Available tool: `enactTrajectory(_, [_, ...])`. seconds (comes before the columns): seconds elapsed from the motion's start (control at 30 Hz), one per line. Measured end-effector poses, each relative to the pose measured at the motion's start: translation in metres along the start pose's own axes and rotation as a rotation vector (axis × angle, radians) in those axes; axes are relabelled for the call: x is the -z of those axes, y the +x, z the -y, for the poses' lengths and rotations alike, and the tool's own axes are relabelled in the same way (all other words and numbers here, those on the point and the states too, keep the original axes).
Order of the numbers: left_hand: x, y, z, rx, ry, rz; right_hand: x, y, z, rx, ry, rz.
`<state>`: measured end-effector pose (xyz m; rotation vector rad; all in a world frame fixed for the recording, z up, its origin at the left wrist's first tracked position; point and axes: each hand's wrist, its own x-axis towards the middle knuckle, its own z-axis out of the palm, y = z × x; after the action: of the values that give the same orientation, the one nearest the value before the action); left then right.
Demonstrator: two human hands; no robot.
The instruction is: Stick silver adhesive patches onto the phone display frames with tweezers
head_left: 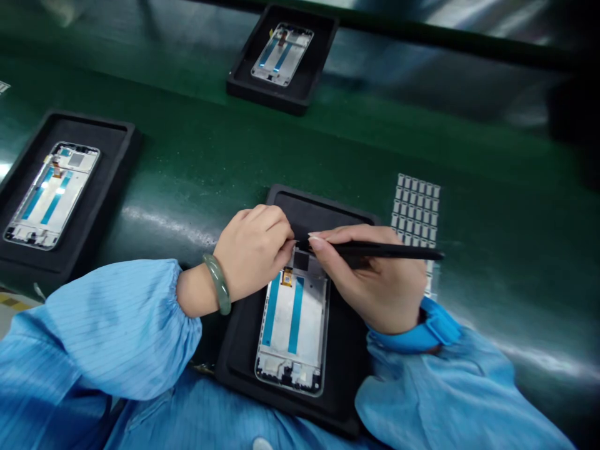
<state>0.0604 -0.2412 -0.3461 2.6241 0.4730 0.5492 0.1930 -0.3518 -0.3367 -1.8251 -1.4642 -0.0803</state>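
Note:
A silver phone frame (pixel 284 319) with two blue strips lies in a black foam tray (pixel 347 381) in front of me. My right hand (pixel 375 275) pinches a pair of black tweezers (pixel 384 250), whose tip points left over the frame's upper end. At that same end my left hand (pixel 257 250) is closed, thumb against the curled fingers. What its fingertips hold, if anything, is hidden. Both hands cover part of the frame's top edge. Close behind my right hand lies a sheet of small grey rectangular pieces (pixel 415 209).
Another tray (pixel 112 144) with a phone frame (pixel 54 194) stands at the left. A third tray (pixel 267 97) with a similar frame (pixel 282 55) sits farther back. All rest on a green surface (pixel 197 150); a dark raised edge runs along the far side.

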Motion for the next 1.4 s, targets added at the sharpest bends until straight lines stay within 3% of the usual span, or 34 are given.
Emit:
enactTrajectory(0.53, [0.0004, 0.0005, 0.0000, 0.007, -0.001, 0.016, -0.0006, 0.0002, 0.0008, 0.070, -0.027, -0.020])
enactTrajectory(1.4, [0.0012, 0.0022, -0.0014, 0.008, 0.045, 0.042, -0.0002, 0.0021, 0.0035, 0.049, -0.108, -0.013])
